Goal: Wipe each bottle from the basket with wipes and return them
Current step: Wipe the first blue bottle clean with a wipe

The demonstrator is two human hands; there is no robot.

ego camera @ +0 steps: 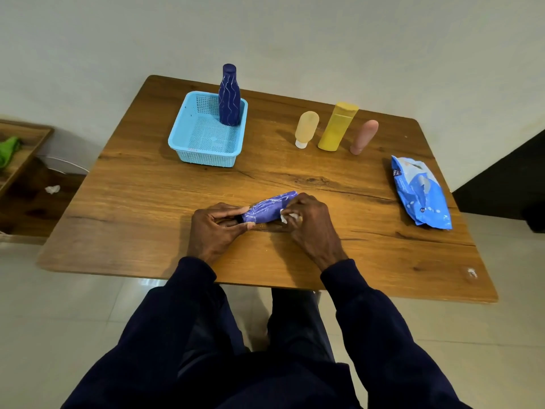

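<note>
Bottle: purple bottle lies sideways, low over the worktop, between both hands.
Left hand: fingers curled round the bottle's near end.
Right hand: clamped on a bunched wipe, pressed to the bottle's far half.
Risk, slip: round body, wet wipe; a hard rub may twist it out of the left grip.
Risk, miss: the underside likely stays unwiped unless the bottle is turned.
Risk, return: blue bottle stands tall in the basket; a careless drop-in could topple it.
</note>
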